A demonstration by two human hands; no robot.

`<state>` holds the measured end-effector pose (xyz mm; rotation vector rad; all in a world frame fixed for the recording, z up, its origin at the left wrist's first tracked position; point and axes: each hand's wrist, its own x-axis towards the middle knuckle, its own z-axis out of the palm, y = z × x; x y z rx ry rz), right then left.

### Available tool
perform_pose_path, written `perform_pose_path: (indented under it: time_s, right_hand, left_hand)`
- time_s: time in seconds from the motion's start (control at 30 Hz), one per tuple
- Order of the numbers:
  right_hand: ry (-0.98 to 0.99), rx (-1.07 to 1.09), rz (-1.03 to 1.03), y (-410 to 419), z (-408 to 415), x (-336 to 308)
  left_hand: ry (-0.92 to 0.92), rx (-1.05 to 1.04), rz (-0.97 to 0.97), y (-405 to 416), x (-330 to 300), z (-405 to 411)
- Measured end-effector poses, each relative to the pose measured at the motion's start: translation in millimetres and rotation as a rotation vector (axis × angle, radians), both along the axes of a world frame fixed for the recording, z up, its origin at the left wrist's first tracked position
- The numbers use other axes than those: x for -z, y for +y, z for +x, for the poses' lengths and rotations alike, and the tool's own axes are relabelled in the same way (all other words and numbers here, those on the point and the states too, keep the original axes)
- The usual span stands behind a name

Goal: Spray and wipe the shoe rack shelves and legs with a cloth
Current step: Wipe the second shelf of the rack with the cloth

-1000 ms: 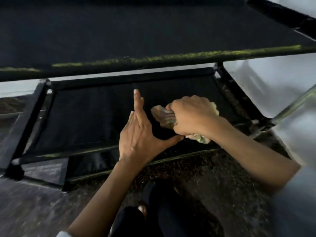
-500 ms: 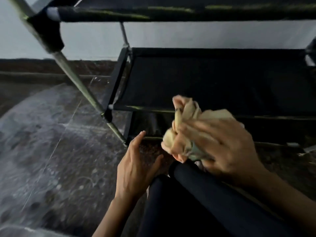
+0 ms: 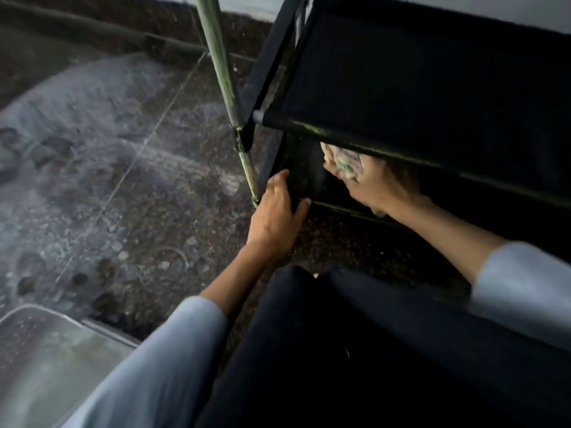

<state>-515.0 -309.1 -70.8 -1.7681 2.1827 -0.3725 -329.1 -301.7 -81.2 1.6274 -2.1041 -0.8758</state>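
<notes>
Head view: the right hand (image 3: 375, 188) is clamping its grip on the crumpled pale cloth (image 3: 340, 160) under the black fabric shelf (image 3: 432, 88), while the left hand (image 3: 275, 211) is gripping the bottom black frame corner (image 3: 298, 193). Bracing there while wiping along the bar should be working best.
</notes>
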Motion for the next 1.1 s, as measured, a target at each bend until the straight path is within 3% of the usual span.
perform_pose_path:
  time_s: [0.07,0.13,0.47,0.6,0.73,0.8,0.93,1.1]
  right_hand:
    - [-0.120,0.000,0.075,-25,9,5]
    - [-0.100,-0.049,0.195,-46,17,9]
    - [0.314,-0.507,0.275,-17,40,-36]
    - [0.152,-0.478,0.446,-20,18,-43]
    - [-0.155,-0.237,0.356,-48,21,-22]
    - [-0.163,-0.175,0.274,-58,33,-10]
    - [0.223,-0.232,0.146,-70,62,-6]
    - [0.547,-0.491,0.297,-41,83,-36]
  left_hand:
    - [-0.026,-0.060,0.010,-6,2,-6]
    - [-0.082,-0.119,0.015,-9,-1,-8]
    - [-0.092,-0.268,0.065,-17,-4,-13]
    - [-0.087,-0.252,0.063,-20,-2,-12]
    - [-0.078,-0.249,0.077,-21,-1,-11]
    - [-0.076,-0.241,0.084,-20,-4,-11]
    - [-0.088,-0.214,0.095,-17,-11,-11]
    - [-0.056,-0.259,0.105,-20,-6,-12]
